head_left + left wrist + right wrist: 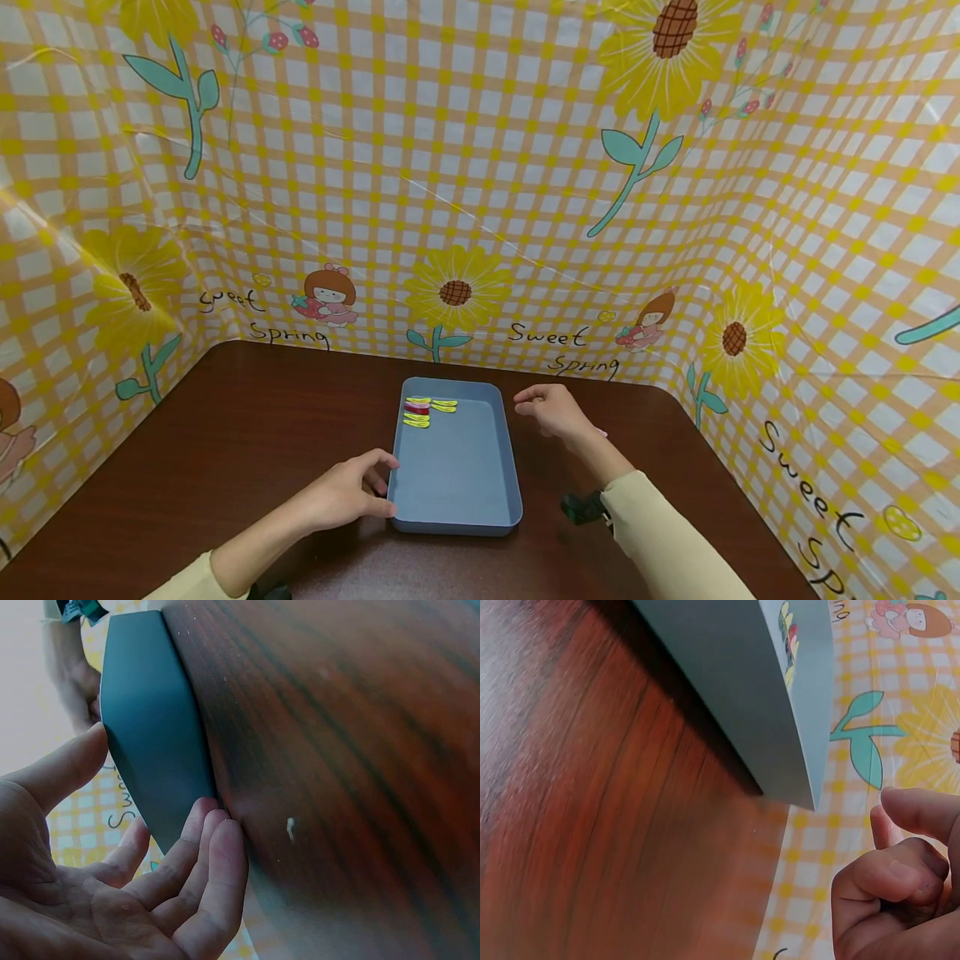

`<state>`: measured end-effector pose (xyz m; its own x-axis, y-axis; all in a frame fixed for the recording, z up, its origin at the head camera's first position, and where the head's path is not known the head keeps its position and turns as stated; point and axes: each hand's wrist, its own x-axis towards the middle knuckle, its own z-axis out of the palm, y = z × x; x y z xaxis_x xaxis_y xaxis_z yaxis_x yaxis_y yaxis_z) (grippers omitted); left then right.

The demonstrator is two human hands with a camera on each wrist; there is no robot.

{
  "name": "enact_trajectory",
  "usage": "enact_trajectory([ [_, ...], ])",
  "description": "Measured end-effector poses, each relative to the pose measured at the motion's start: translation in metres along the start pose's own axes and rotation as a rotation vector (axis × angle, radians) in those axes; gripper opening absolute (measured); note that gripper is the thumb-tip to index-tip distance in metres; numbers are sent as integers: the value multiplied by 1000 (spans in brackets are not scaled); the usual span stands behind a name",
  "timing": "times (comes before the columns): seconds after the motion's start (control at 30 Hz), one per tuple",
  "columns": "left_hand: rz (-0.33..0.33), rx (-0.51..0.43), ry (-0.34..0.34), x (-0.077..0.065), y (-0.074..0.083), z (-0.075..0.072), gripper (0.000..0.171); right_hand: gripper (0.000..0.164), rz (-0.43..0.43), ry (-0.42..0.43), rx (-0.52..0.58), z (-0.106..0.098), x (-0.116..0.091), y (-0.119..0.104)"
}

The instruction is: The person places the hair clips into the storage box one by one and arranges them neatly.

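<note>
A blue-grey rectangular tray (457,487) lies in the middle of the table. My left hand (348,492) rests on its near left side; the left wrist view shows the thumb at the rim and fingertips low on the outer wall (154,712). At the tray's far left, small yellow hair clips (444,407) lie in a group with a pink and a red clip (417,410). My right hand (555,410) hovers beyond the far right corner, apart from the tray. Its fingers are loosely bent in the right wrist view, and nothing shows between them.
A small pink item (602,432) peeks out behind the right forearm, mostly hidden. The dark brown wooden table (247,417) carries the tray. Checked sunflower cloth (450,167) rises along its back and sides.
</note>
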<state>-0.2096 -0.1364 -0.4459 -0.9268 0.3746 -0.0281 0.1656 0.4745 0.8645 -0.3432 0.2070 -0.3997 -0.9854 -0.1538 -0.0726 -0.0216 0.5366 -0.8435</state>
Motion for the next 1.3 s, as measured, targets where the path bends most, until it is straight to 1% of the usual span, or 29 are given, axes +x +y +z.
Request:
enact_trajectory([
  [0.33,-1,-2,-2,1,-1,0,57,28,20,29,25,-14,-7,13],
  [0.6,-7,-3,-1,0,1,0,57,29,19,51,-2,-25,-13,25],
  [1.03,-9,4,-2,-1,2,-1,57,31,43,93,27,-40,-20,43],
  [1.3,-7,6,-1,0,0,0,58,33,75,114,73,-52,-24,57],
])
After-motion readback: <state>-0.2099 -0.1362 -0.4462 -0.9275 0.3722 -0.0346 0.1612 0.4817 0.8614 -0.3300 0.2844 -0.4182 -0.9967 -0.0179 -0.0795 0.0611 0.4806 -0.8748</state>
